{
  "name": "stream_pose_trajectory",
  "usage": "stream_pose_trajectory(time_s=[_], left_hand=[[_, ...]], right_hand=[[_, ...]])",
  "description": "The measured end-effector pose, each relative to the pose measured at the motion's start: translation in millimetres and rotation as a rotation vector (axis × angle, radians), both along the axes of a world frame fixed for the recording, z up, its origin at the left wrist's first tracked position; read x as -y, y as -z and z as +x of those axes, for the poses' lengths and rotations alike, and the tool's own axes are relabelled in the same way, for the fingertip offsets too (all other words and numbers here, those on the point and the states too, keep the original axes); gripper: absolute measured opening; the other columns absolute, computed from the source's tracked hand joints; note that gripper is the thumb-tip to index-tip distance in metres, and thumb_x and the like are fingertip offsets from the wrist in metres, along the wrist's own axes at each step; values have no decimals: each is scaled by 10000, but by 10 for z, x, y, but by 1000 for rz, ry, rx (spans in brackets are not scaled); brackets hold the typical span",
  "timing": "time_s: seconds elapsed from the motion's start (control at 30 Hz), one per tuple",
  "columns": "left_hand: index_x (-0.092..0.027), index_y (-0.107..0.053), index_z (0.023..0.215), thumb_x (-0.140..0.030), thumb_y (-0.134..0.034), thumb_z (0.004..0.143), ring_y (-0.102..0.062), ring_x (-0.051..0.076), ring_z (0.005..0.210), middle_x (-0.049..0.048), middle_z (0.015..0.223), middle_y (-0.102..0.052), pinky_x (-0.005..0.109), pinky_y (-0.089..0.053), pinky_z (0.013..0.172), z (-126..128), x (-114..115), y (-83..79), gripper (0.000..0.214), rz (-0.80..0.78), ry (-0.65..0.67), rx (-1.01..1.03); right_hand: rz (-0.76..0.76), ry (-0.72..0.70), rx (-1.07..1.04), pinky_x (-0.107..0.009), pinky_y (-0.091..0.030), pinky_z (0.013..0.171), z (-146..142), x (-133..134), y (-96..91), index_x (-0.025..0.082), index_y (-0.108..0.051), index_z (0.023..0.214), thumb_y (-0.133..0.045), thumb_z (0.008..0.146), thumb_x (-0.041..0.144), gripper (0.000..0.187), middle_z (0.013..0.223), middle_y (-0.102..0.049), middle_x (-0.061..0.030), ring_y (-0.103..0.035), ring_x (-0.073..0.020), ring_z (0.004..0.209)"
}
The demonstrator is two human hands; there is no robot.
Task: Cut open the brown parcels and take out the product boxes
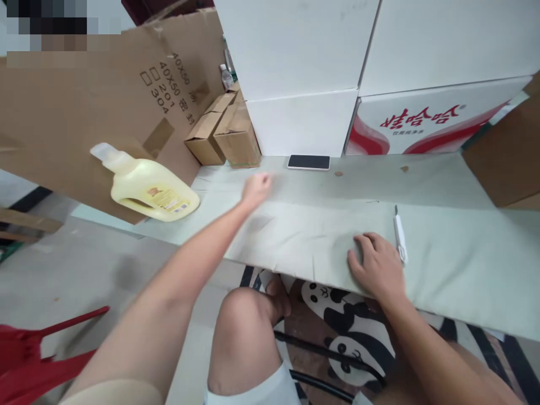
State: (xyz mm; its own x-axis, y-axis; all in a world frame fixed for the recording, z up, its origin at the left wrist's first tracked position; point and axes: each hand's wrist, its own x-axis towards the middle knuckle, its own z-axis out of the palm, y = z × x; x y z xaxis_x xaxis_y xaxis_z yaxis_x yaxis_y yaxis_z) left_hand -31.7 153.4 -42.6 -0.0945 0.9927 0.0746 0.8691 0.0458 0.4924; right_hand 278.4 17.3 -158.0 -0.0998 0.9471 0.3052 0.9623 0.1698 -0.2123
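My left hand (256, 190) is over the table, closed into a loose fist and a little blurred. If anything is inside its fingers, I cannot make it out. My right hand (376, 263) rests on the pale tabletop (304, 225) near the front edge, palm down with its fingers apart. Just right of it lies a white utility knife (400, 236), tip pointing away from me; the hand does not grip it. A phone (309, 162) with a dark screen lies further back, against the white boxes.
A yellow detergent bottle (154, 188) stands tilted in view at the left, before a large cardboard sheet (105, 101). Small brown cartons (238, 132) and white boxes (301, 124) line the back. A brown box (506, 152) is at right, a red stool (25, 360) at lower left.
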Motion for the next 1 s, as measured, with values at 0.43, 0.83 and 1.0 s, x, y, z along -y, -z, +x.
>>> stream_pose_trajectory(time_s=[0.43,0.83,1.0], left_hand=[[-146,-688,1070,-556,-796,719,-265,359,1546,90,1203,-638,586,-217,1198,-1061,-1580,-193,551,345,-333,214],[-192,-357,1419,-471,-850,608,-567,470,1290,263,1433,-395,580,-469,1050,-542,-1170,-488,989,176,-801,-10],[-171,-371,1394,-508,-785,689,-554,379,1295,193,1423,-375,502,-430,1113,-659,-393,-427,885,201,-656,-18]], right_hand=[[138,-41,83,-446,-490,924,-41,-31,3,151,-638,1155,-458,983,378,337,1225,-647,-152,-632,-315,1101],[51,3,-13,-448,-463,977,-47,-37,30,180,-664,1174,-531,947,358,318,1243,-649,-129,-604,-304,1128],[33,3,-71,-444,-449,990,-45,-40,30,179,-680,1147,-519,940,345,310,1228,-653,-129,-597,-293,1096]])
